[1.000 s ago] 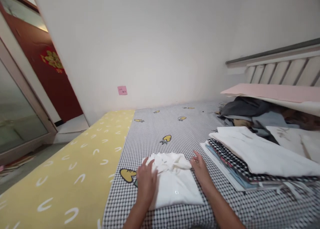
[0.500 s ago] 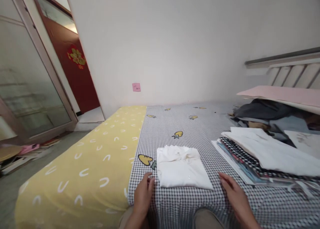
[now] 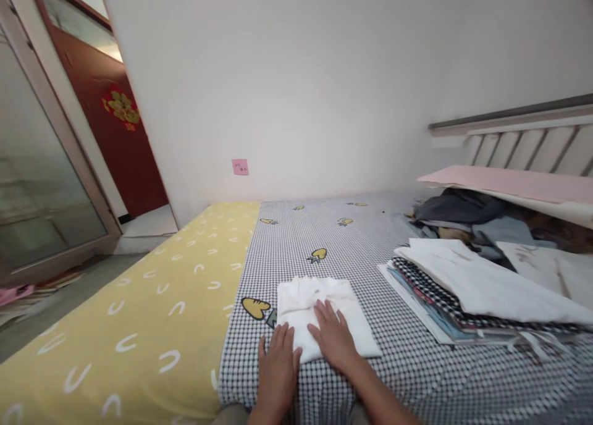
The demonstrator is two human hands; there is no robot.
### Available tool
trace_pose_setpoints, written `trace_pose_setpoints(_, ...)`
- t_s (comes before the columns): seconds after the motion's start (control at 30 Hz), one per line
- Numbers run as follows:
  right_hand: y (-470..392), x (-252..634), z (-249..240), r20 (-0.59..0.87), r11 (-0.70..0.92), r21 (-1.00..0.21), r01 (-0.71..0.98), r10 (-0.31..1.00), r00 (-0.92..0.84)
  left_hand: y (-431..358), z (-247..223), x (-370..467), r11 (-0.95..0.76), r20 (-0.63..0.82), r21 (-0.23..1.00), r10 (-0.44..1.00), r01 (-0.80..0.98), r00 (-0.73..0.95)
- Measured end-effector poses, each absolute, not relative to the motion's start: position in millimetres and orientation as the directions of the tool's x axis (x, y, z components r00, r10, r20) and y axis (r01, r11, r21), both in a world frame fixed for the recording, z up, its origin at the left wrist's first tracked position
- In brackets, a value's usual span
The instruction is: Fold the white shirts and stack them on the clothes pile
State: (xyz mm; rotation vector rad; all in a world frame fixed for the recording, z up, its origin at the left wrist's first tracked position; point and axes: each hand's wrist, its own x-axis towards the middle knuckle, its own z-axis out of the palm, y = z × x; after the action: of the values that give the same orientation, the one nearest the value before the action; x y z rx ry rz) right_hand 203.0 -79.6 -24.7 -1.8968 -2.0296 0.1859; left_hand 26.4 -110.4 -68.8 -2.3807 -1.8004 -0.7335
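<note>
A white folded garment [image 3: 361, 326], perhaps a shirt, lies flat near the bed's front edge, its ruffled edge facing the wall. My right hand [image 3: 334, 338] rests on top of it with fingers spread, covering part of its middle. At its lower left corner is my left hand [image 3: 278, 357], fingers stretched out and touching or just beside the cloth. Neither hand grips anything.
On the right stands a stack of folded clothes, a white garment [image 3: 491, 283] above black-and-white checked cloth [image 3: 430, 289]. Behind it a pink board [image 3: 509, 181] covers a dark heap of clothes [image 3: 458, 209]. Checked bedding [image 3: 287, 246] meets a yellow strip [image 3: 185, 289] at left.
My right hand has moved left from beside the garment onto its top. My left hand has come to the garment's lower left corner. The view has turned slightly right.
</note>
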Motion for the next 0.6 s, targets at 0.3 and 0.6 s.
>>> trace_pose_setpoints(0.3,-85.9,200.1,-39.1,0.100,0.100,-0.349,0.932,0.993,-0.069,-115.7,-75.5,23.3,-0.276,0.298,0.293,0.936,0.916,0.187)
trace_pose_setpoints(0.6,-88.9,236.4,-26.0,0.257,0.170,-0.776,0.608,0.965,0.059,-124.2,-84.1,2.0,-0.296,0.416,0.646,0.909,0.703,0.000)
